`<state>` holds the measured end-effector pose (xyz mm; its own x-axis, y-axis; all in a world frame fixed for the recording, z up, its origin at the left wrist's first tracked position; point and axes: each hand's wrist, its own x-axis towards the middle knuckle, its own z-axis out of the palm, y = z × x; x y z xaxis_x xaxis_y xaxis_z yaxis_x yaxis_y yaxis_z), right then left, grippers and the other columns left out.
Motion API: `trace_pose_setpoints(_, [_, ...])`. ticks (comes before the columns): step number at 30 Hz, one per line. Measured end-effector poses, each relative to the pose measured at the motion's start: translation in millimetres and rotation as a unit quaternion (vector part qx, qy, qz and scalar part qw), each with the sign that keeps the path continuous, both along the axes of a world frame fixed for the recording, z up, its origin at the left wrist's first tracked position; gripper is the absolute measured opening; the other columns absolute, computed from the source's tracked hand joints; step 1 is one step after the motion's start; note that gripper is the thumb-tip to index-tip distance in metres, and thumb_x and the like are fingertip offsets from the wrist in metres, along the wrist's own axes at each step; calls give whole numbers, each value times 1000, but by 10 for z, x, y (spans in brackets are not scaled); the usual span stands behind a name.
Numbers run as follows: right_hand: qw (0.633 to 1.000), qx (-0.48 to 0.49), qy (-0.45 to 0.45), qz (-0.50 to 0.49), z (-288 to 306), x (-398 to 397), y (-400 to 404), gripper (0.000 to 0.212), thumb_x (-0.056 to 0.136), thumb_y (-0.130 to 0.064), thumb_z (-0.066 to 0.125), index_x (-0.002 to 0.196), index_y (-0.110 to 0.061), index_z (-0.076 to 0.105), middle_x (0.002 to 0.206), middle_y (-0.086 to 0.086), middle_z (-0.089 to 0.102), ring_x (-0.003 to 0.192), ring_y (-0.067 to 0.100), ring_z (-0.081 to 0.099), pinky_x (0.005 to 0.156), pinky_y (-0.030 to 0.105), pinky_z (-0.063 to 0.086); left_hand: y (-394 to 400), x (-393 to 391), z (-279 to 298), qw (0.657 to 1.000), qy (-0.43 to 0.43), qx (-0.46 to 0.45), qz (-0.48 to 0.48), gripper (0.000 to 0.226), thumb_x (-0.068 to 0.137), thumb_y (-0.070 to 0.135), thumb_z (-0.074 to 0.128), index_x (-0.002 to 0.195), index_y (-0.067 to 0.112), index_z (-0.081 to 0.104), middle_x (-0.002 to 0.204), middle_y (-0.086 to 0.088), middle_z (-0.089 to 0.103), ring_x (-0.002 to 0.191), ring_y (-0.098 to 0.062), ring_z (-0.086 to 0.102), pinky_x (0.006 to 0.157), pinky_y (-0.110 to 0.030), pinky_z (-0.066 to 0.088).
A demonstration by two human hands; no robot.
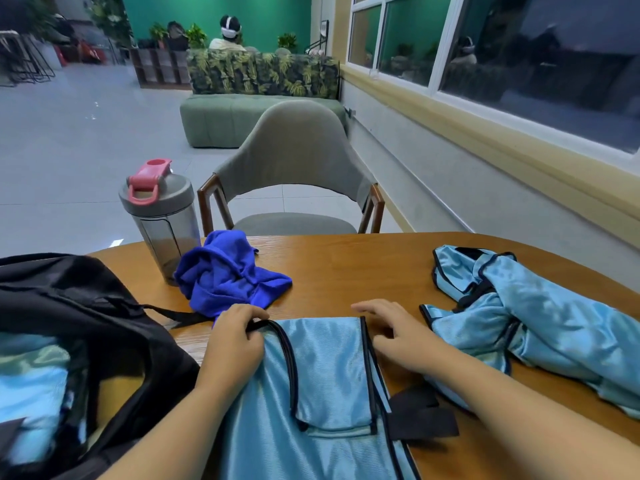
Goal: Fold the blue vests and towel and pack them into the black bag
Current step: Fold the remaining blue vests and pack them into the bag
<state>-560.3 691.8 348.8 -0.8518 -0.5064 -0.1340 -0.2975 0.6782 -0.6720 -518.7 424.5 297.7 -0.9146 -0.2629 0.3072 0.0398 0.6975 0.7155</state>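
A light blue vest (329, 372) with dark trim lies flat in front of me on the wooden table (363, 265). My left hand (235, 337) pinches its dark-trimmed strap at the far left corner. My right hand (394, 334) rests open on the vest's right edge, fingers spread. A second light blue vest (540, 317) lies crumpled at the right. The dark blue towel (228, 271) sits bunched beyond my left hand. The black bag (83, 323) stands open at the left, with light blue fabric (31, 386) inside.
A grey shaker bottle (162, 220) with a pink lid stands behind the towel. A grey chair (294, 161) faces the table's far edge. A black strap (422, 414) lies under my right forearm. A person sits far back by a sofa.
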Motion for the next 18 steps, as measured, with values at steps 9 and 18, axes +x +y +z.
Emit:
trace_pose_setpoints(9, [991, -77, 13, -112, -273, -188, -151, 20, 91, -23, 58, 93, -41, 68, 100, -14, 67, 96, 7, 60, 84, 35, 51, -29, 5, 70, 998, -56, 25, 10, 36, 77, -3, 57, 99, 23, 69, 87, 20, 61, 99, -12, 57, 83, -20, 37])
trace_pose_setpoints(18, [976, -122, 19, -179, -293, -349, -114, 16, 85, -19, 65, 78, -33, 62, 88, -10, 66, 73, 9, 56, 70, 35, 50, -38, -17, 91, 998, -55, 26, 33, 38, 77, -8, 58, 103, 17, 70, 95, 9, 62, 98, -12, 55, 86, -21, 36])
